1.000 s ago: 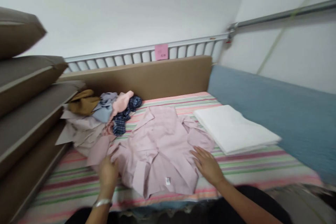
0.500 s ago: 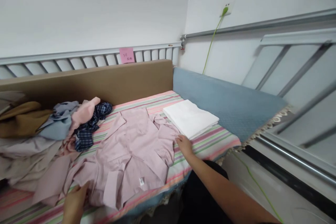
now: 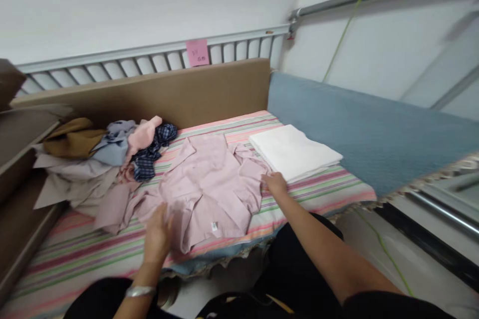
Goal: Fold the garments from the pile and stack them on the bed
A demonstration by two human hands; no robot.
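Note:
A pale pink shirt (image 3: 213,179) lies spread on the striped bed sheet (image 3: 101,244), a small white label showing near its lower edge. At its left side is my left hand (image 3: 157,232), fingers extended, apart and slightly blurred, beside the blurred front panel. My right hand (image 3: 276,184) is closed with its fingertips on the shirt's right sleeve. Just beyond the right hand lies a folded white cloth (image 3: 295,152).
Left of the shirt is a heap of crumpled clothes, including a mustard garment (image 3: 77,139) and a dark plaid garment (image 3: 144,165). A brown board (image 3: 209,87) borders the back, a blue padded panel (image 3: 348,124) the right. A brown box (image 3: 22,199) stands left.
My left hand has moved up along the shirt's left side, and the front panel there has shifted. My right hand stays at the right sleeve. The view has tilted down and turned left.

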